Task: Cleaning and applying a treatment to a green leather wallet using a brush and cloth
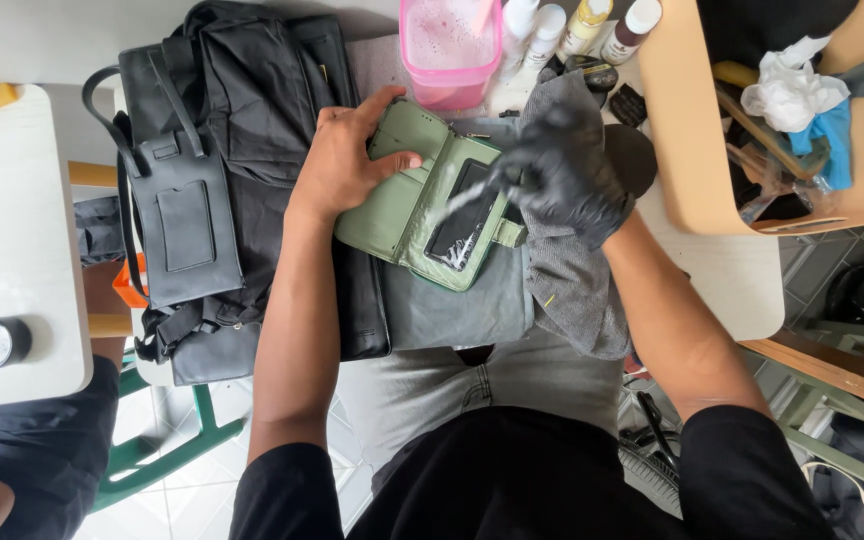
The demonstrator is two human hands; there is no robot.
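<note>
My bare left hand (344, 160) presses down on an open green wallet (414, 200) that lies on a grey cloth (472, 300) over my lap. My right hand (562, 180) wears a black glove and grips a small brush (457, 200), blurred by motion, whose bristles touch the wallet's clear window pocket. White foam streaks show on that pocket. A second grey cloth (577, 270) hangs under my right wrist.
A black bag (217, 150) with straps lies to the left. A pink tub of foamy water (450, 45) and several bottles (582, 25) stand behind the wallet. A tan curved tray (682, 130) holds rags at right. Another person's arm (12, 450) is at lower left.
</note>
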